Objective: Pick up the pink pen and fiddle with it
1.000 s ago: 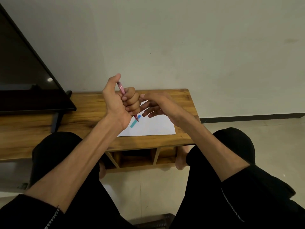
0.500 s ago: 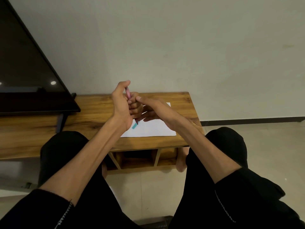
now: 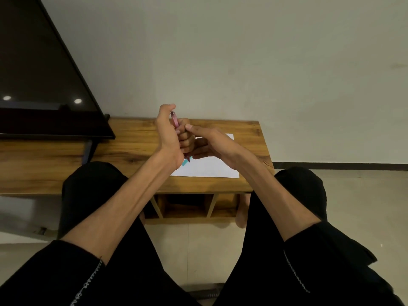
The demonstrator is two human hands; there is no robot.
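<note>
Left hand (image 3: 171,138) grips pink pen (image 3: 175,119); right hand (image 3: 212,144) touching.

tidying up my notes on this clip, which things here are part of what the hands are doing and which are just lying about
In use:
- pink pen, gripped in the left hand
- right hand, thumb touching the left hand's curled fingers

Lying about:
- white paper sheet on the wooden table
- small teal item on the sheet
- dark TV screen

A home living room, by the look of it: a large dark television (image 3: 39,69) stands on a low wooden cabinet (image 3: 136,133) against a plain painted wall (image 3: 242,51), above a tiled floor (image 3: 353,195).
</note>
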